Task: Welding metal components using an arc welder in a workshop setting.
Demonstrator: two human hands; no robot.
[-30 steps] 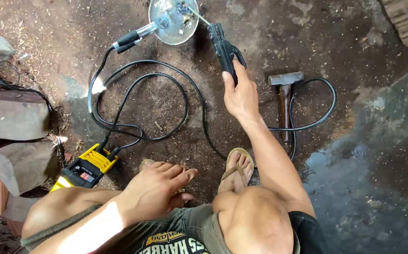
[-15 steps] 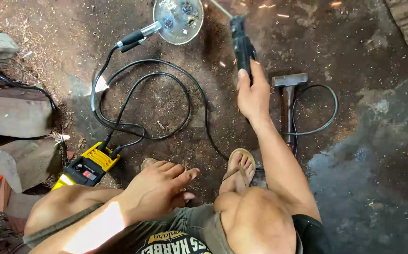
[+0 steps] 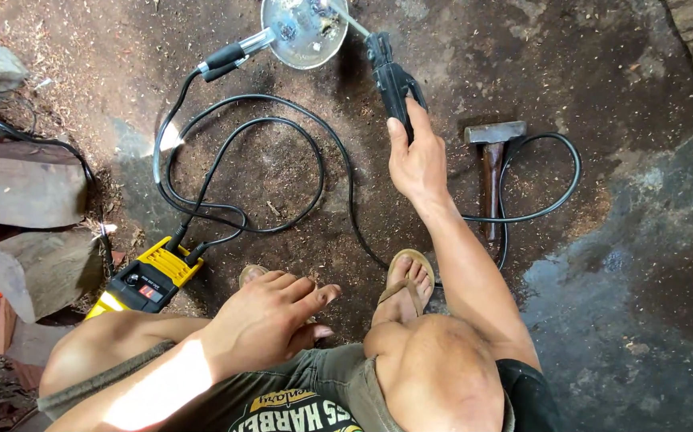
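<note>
2 hands: right hand (image 3: 415, 158) grips electrode holder (image 3: 392, 78); left hand (image 3: 270, 318) on knee.

Electrode holder (image 3: 390, 80): matt black plastic casing. Round dish (image 3: 305, 30): bright bare metal, glossy, spattered. Cable (image 3: 282, 172): smooth black rubber. Hammer (image 3: 492, 164): dull grey steel head, worn brown wooden handle. Welder box (image 3: 148, 280): yellow plastic. Floor (image 3: 642, 264): rough dirt, sawdust-strewn.

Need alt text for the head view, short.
Right hand grips a black welding electrode holder, its rod touching a round metal dish on the dirt floor. Left hand rests on the knee; a hammer and yellow welder lie nearby.
</note>
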